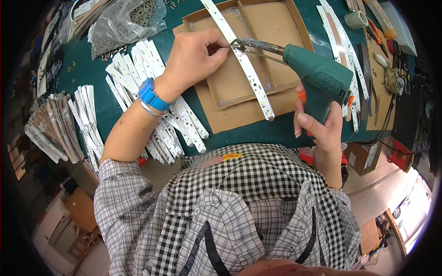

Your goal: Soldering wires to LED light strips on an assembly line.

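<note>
An electronics assembly workshop: stacked LED strips [138,92] (dozens), soldering gun [313,76], bagged screws [122,23] on a green bench [92,69].

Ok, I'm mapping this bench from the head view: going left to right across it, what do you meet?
Fanned strip stacks → white LED strips → left hand → strip on the cardboard tray → green soldering gun in the right hand → tape roll.

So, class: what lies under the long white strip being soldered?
A shallow cardboard tray lies under the white LED strip. The left hand covers part of it.
</note>
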`<state>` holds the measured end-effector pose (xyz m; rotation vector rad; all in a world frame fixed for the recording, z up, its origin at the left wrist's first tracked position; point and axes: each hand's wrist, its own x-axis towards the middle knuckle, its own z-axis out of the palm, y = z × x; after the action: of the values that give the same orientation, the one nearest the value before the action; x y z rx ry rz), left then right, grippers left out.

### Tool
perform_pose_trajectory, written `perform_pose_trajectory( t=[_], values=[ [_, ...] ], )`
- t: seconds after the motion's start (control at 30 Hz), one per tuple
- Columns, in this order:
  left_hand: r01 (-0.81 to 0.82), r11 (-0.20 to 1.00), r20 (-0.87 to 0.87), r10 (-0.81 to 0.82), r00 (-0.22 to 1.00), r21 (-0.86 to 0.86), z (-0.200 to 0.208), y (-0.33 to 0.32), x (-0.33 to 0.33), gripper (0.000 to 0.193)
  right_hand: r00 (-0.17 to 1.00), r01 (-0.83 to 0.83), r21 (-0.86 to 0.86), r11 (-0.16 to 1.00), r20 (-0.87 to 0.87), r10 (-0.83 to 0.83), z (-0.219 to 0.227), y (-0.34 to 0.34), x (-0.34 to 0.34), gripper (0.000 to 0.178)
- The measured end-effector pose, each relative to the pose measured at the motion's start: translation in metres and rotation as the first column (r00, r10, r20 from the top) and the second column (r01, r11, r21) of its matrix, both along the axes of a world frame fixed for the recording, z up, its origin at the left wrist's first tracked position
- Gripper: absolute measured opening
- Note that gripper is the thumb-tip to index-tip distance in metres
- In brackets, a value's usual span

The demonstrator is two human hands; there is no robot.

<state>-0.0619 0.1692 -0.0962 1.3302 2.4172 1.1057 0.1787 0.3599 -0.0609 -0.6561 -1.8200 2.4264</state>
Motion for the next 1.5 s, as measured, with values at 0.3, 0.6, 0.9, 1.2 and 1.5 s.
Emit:
perform_pose_trajectory(
  t=[0.3, 0.6, 0.9, 1.2, 1.5],
  values=[
    [0.012, 1.000, 0.006, -0.012, 1.000, -0.009, -0.001, 0.000, 0.000, 0.007, 0.970, 0.133, -0.081, 0.988, -0.193, -0.146, 0.001, -0.002, -0.003, 0.061],
    [0.003, 1.000, 0.010, -0.003, 1.000, -0.018, 0.002, 0.002, 0.000, 0.008, 0.964, 0.133, -0.086, 0.987, -0.222, -0.149, -0.003, 0.006, 0.002, 0.067],
    [0.009, 0.999, 0.105, -0.012, 0.994, 0.035, -0.003, 0.002, -0.001, 0.020, 0.962, 0.183, -0.085, 0.979, -0.189, -0.196, 0.000, 0.006, 0.002, 0.079],
    [0.042, 0.999, 0.181, -0.047, 0.982, 0.031, 0.000, 0.001, -0.002, 0.038, 0.949, 0.221, -0.081, 0.972, -0.213, -0.234, 0.000, 0.009, 0.007, 0.077],
    [0.036, 0.999, -0.176, -0.037, 0.984, -0.008, 0.014, -0.002, 0.003, 0.041, 0.911, 0.252, -0.099, 0.963, -0.312, -0.271, 0.000, 0.026, 0.025, 0.076]
  ],
)
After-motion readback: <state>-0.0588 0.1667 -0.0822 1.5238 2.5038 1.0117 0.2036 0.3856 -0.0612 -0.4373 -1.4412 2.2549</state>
